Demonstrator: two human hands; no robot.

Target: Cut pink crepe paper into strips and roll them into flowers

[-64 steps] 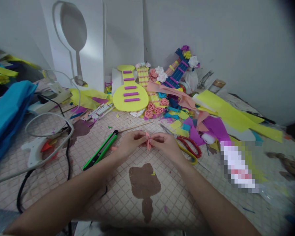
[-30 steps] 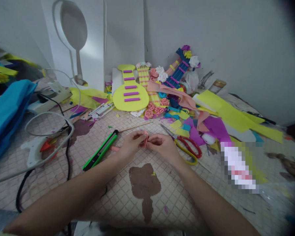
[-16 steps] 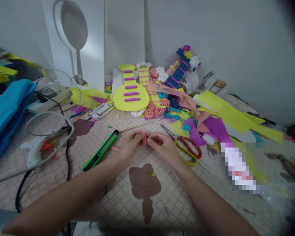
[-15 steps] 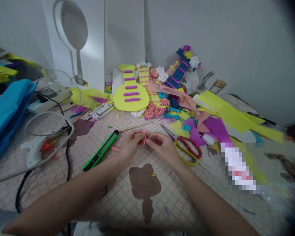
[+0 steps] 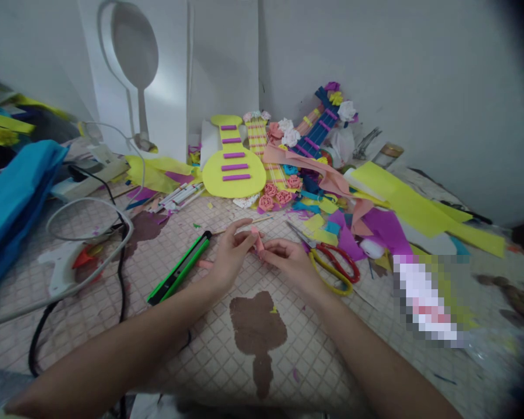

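Observation:
Between my two hands is a small pink strip of paper (image 5: 257,240), held above the middle of the table. My left hand (image 5: 233,253) pinches its upper part between thumb and finger. The fingers of my right hand (image 5: 286,259) close on its lower right edge. A green utility knife (image 5: 179,269) lies left of my left hand, and a short pink piece (image 5: 205,264) pokes out beside that wrist. Scissors with red and yellow handles (image 5: 338,267) rest just right of my right hand. A thin wooden stick (image 5: 262,220) lies behind the hands.
A yellow paper guitar (image 5: 233,174) leans at the back beside decorated ones with paper roses (image 5: 283,198). Coloured paper scraps (image 5: 384,227) cover the right. On the left are a white glue gun (image 5: 61,267), looping cables (image 5: 121,273) and blue paper (image 5: 21,198).
The pink strip has turned from edge-on to a slanted, flatter view. My left fingers have lifted and spread slightly, and my right fingers have shifted on the strip.

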